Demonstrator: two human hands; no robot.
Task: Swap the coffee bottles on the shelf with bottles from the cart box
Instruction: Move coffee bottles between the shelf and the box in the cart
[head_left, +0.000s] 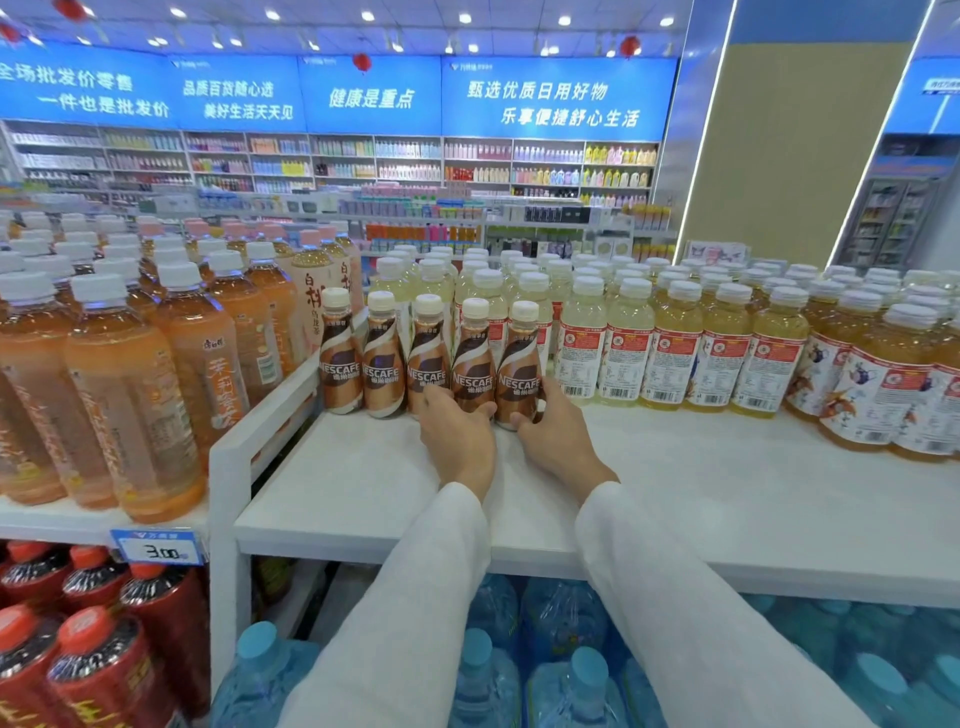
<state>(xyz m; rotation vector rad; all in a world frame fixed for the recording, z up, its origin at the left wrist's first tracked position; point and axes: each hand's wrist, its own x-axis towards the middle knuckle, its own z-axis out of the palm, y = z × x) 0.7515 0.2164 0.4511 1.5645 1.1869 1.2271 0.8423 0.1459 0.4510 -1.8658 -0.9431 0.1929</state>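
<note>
The left hand (457, 436) reaches onto the white shelf (363, 478), its fingers curled around the base of the fourth coffee bottle (471, 358) from the left, thumb against it. The right hand (558, 434) wraps the base of the fifth coffee bottle (519, 366), thumb at the front and fingers round its right side. Both arms wear white sleeves (415, 597). All five Nescafe bottles stand upright in a row, touching one another, at 12 o'clock from the hands; the other three (384, 358) run off toward 10 o'clock. Pale yellow drink bottles (675, 343) crowd the shelf from 1 to 3 o'clock. Orange tea bottles (130, 374) stand at 9 o'clock beyond a white divider (270, 410). Blue-capped water jugs (561, 649) sit beneath the shelf at 6 o'clock
</note>
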